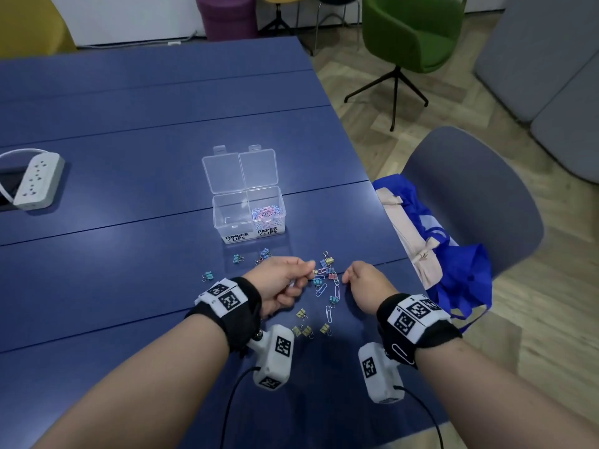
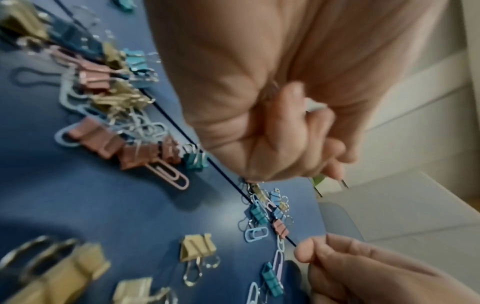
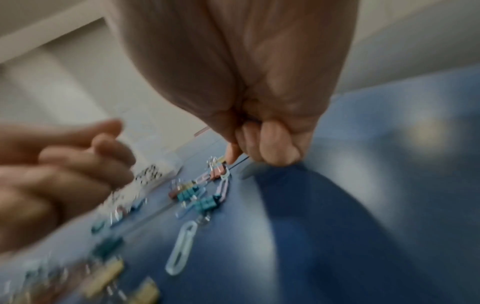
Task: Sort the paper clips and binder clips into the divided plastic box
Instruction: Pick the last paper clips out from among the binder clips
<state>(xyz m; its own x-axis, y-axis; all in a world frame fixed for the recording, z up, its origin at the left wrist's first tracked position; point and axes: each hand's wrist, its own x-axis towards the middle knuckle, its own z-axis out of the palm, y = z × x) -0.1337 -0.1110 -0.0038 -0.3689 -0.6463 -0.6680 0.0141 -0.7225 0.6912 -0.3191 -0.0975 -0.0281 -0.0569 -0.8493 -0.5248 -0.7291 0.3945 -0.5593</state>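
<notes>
The clear divided box [image 1: 216,202] stands open on the blue table. Its right cell, labelled PAPER CLIPS, holds pastel paper clips [image 1: 268,213]; the left cell, labelled BINDER CLIPS, looks empty. A mixed pile of clips [image 1: 327,275] lies between my hands, with yellow binder clips [image 1: 304,328] nearer me. My left hand [image 1: 308,270] is curled at the pile's left edge and grips pale paper clips; their ends poke out of the left hand's fist [image 2: 285,133]. My right hand [image 1: 348,280] is curled at the pile's right edge, its fingertips [image 3: 232,153] down by the clips, nothing seen in it.
A few binder clips [image 1: 238,258] lie left of the pile, in front of the box. A white paper clip [image 1: 402,353] hangs on my right wrist strap. A power strip [image 1: 37,183] sits far left. The table edge runs close on the right, beside a blue bag [image 1: 460,264] on a grey chair [image 1: 486,189].
</notes>
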